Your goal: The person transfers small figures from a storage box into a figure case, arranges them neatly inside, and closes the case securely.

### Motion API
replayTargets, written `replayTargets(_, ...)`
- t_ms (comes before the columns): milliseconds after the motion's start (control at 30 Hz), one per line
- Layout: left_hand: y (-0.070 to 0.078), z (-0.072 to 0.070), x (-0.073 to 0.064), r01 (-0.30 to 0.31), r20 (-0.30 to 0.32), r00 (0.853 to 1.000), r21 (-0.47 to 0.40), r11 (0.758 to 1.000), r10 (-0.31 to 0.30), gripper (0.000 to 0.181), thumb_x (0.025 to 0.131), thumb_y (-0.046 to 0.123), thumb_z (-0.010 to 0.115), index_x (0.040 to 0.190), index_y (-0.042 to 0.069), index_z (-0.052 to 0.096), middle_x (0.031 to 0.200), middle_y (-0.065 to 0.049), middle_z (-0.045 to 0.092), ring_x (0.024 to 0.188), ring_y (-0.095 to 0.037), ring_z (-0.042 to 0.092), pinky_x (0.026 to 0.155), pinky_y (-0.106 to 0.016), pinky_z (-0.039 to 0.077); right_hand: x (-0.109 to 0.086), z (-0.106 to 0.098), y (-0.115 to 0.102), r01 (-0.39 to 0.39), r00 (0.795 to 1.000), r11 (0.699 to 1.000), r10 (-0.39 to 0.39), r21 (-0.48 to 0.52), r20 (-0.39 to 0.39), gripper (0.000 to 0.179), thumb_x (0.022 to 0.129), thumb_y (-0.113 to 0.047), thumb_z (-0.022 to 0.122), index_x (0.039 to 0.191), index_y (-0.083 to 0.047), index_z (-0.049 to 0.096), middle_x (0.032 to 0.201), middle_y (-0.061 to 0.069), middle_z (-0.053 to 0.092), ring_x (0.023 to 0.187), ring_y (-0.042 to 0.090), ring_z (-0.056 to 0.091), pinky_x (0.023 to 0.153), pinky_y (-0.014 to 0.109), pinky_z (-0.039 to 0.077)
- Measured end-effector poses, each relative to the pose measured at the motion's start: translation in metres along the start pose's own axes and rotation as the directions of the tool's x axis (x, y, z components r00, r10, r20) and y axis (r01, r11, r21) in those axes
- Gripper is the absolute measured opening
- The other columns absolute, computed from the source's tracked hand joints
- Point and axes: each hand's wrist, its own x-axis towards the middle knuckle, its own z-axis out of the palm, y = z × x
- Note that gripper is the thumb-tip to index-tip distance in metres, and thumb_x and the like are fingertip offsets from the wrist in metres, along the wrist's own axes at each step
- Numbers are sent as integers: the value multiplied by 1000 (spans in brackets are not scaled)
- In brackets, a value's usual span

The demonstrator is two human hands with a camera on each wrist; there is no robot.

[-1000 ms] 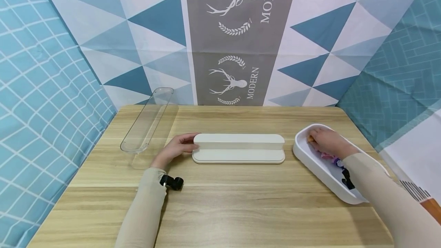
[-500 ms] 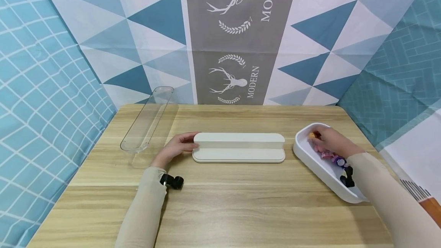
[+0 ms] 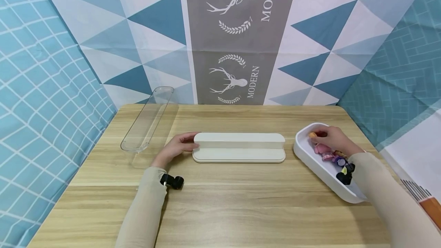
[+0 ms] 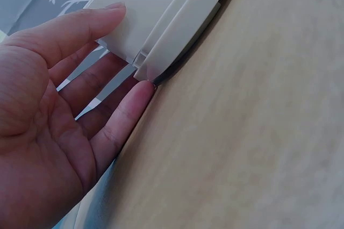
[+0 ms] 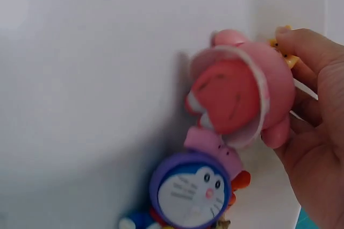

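Observation:
My left hand [image 3: 177, 147] grips the left end of a long cream stepped stand [image 3: 239, 155]; in the left wrist view the thumb lies on its face, with fingers behind and at the base edge. Inside a white oblong tray [image 3: 314, 174], my right hand [image 3: 335, 139] pinches a small yellow-orange figurine [image 3: 312, 135]. The right wrist view shows the thumb on this yellow figurine [image 5: 290, 59], mostly hidden behind a round pink figurine [image 5: 277, 86]. Below lie a blue cat figurine in a purple hood [image 5: 191, 191] and, in the head view, a black figurine [image 3: 344, 177].
A clear, long plastic cover [image 3: 146, 123] is at the table's back left. The wooden table [image 3: 241, 202] spans the front. Patterned cloth [image 3: 227, 41] hangs behind, with blue gridded cloth [image 3: 41, 106] on the left.
My right hand has shifted slightly up and right inside the tray, and its fingers now pinch the yellow-orange figurine. More of the pink and black figurines shows. The left hand stays put.

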Motion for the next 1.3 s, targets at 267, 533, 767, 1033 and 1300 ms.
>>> replayTargets(267, 1, 0, -1, 6, 6, 1000, 2, 1000, -6, 55, 91, 6, 71, 142, 0, 53, 134, -20, 58, 116, -23, 56, 87, -27, 52, -3, 1, 2, -65, 998, 989, 68, 133, -15, 59, 93, -41, 70, 129, 4, 62, 125, 28, 61, 102, 33, 56, 82, 38, 49)
replayTargets(533, 0, -1, -2, 9, 0, 1000, 6, 1000, -9, 55, 91, 7, 72, 143, 1, 53, 134, -19, 58, 116, -23, 56, 87, -26, 52, -6, -4, 0, -151, 987, 922, 159, 356, 6, 65, 96, -44, 65, 139, 3, 54, 127, 21, 62, 97, 12, 58, 73, 23, 51)
replayTargets(767, -2, -1, -1, 13, -10, 1000, 19, 1000, -13, 54, 92, 8, 72, 142, 2, 54, 134, -17, 60, 116, -21, 56, 87, -27, 52, -5, -9, -4, -139, 988, 837, 154, 530, 16, 64, 99, -28, 65, 142, 13, 43, 110, 1, 70, 87, 0, 67, 80, 21, 54)
replayTargets(1033, -2, -1, -1, 19, -12, 1000, 14, 1000, -18, 53, 91, 7, 72, 142, 3, 55, 134, -16, 59, 117, -22, 56, 88, -27, 51, -7, -16, -7, -131, 989, 767, 142, 629, 34, 66, 98, -28, 65, 145, 11, 40, 94, -22, 66, 89, -1, 67, 88, 29, 52)
replayTargets(1300, -4, -2, 0, 2, -8, 1000, 32, 999, -2, 55, 91, 12, 73, 142, 4, 54, 135, -15, 59, 119, -22, 55, 91, -25, 48, -9, -29, -19, -124, 988, 793, 151, 596, 5, 54, 94, -39, 68, 137, -9, 56, 99, -26, 64, 93, -6, 62, 104, 40, 41)
